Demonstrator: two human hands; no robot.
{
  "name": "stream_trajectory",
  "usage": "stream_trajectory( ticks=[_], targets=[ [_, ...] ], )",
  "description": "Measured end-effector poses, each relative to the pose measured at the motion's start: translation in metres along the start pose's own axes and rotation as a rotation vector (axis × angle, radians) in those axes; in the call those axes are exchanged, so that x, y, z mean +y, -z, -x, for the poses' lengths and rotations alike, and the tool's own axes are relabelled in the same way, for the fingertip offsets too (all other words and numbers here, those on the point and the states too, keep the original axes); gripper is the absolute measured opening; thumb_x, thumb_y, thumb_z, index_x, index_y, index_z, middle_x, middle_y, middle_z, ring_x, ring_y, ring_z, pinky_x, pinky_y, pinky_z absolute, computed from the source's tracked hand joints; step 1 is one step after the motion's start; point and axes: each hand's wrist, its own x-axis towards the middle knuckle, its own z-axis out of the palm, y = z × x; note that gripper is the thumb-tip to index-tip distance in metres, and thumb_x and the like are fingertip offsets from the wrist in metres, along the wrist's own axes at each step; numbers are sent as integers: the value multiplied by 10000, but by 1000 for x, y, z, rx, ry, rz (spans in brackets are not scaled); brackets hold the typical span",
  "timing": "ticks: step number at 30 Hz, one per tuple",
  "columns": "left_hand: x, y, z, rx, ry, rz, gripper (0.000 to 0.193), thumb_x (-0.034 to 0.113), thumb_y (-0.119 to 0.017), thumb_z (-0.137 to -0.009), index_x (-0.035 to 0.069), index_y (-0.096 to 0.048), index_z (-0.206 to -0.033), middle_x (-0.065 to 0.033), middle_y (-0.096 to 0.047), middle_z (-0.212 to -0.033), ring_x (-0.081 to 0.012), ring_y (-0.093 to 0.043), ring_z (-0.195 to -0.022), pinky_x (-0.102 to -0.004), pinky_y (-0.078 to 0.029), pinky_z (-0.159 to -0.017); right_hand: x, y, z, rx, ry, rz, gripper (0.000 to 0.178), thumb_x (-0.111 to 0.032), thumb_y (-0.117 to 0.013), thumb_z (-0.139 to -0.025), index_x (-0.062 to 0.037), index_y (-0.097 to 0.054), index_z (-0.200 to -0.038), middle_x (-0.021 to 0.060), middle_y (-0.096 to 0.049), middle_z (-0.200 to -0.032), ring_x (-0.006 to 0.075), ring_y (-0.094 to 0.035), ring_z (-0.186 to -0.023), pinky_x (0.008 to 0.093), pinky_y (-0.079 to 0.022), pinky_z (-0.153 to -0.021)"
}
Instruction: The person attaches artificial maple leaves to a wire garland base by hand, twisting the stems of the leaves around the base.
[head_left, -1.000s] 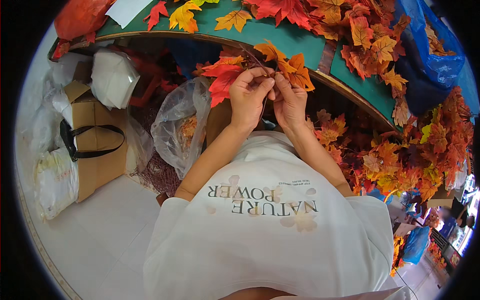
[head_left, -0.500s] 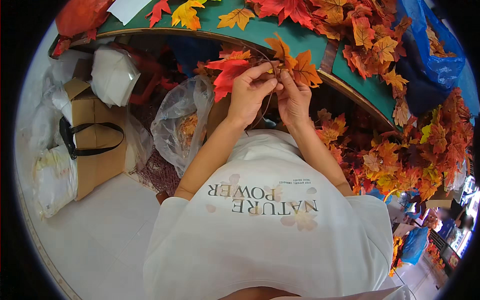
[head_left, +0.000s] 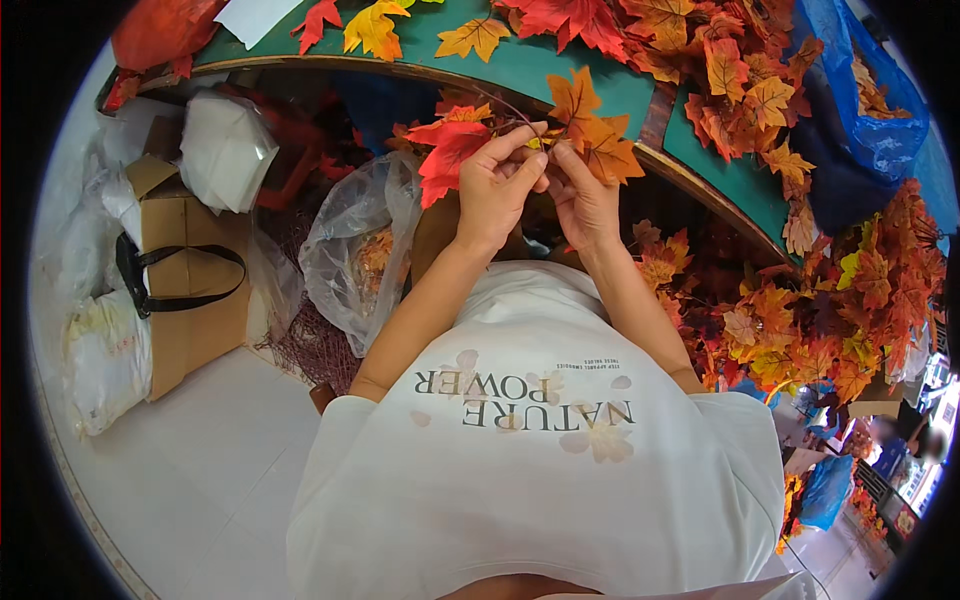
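Both my hands meet just in front of the table edge, on an artificial maple branch with a thin brown stem (head_left: 497, 100). The fingers of my left hand (head_left: 492, 195) are pinched around the branch, and red maple leaves (head_left: 449, 155) stick out on that side. My right hand (head_left: 588, 205) pinches beside it, at the base of orange maple leaves (head_left: 607, 150). A bit of yellow shows between the fingertips. The exact grip point on the stem is hidden behind my fingers.
The green table (head_left: 560, 72) curves ahead, with loose leaves and a leaf heap (head_left: 740, 70) on it. More leafy branches (head_left: 800, 320) crowd the right, near a blue plastic bag (head_left: 865, 130). At left stand a clear plastic bag (head_left: 350, 240) and a cardboard box (head_left: 200, 335).
The stem that hung below my hands no longer shows there. The orange leaves have turned and shifted slightly right, while my hands stay together in nearly the same place.
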Motion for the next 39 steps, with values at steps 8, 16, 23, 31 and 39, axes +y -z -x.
stream_trajectory(
  ticks=[8,16,23,31,39],
  targets=[
    [4,-1,-1,-26,-41,-92,338,-26,-591,-841,-20,-568,-1178,0,-573,-798,-48,-483,-646,-179,-410,-588,-4,0,-1,-83,28,46,210,-35,-618,-846,-25,-547,-1043,53,-616,-931,161,-620,-825,305,-540,-705],
    [-3,3,-3,-59,-69,0,304,-31,-588,-835,-36,-585,-1139,-13,-616,-890,-39,-503,-677,-175,-436,-601,4,10,-4,-122,77,71,242,-3,-598,-853,-28,-532,-1084,52,-618,-947,150,-614,-842,307,-540,-736],
    [-4,0,-2,-31,-75,-18,293,-23,-581,-845,-62,-567,-1135,-6,-560,-809,-53,-486,-683,-181,-416,-623,7,8,-4,-67,81,13,253,15,-593,-849,-35,-529,-1088,45,-613,-965,131,-612,-841,279,-539,-730],
    [-9,6,-4,-35,-43,3,226,2,-596,-849,-53,-588,-1068,-20,-583,-844,-79,-526,-693,-202,-441,-632,9,10,-4,-88,69,11,255,10,-608,-841,-40,-548,-1084,26,-607,-953,116,-603,-827,263,-520,-763],
    [-10,24,-18,70,28,481,143,62,-617,-855,30,-559,-982,-62,-616,-939,-188,-616,-875,-300,-485,-817,24,8,9,-54,458,608,239,-69,-541,-906,30,-536,-1124,30,-606,-865,107,-580,-769,231,-486,-769]
  ],
)
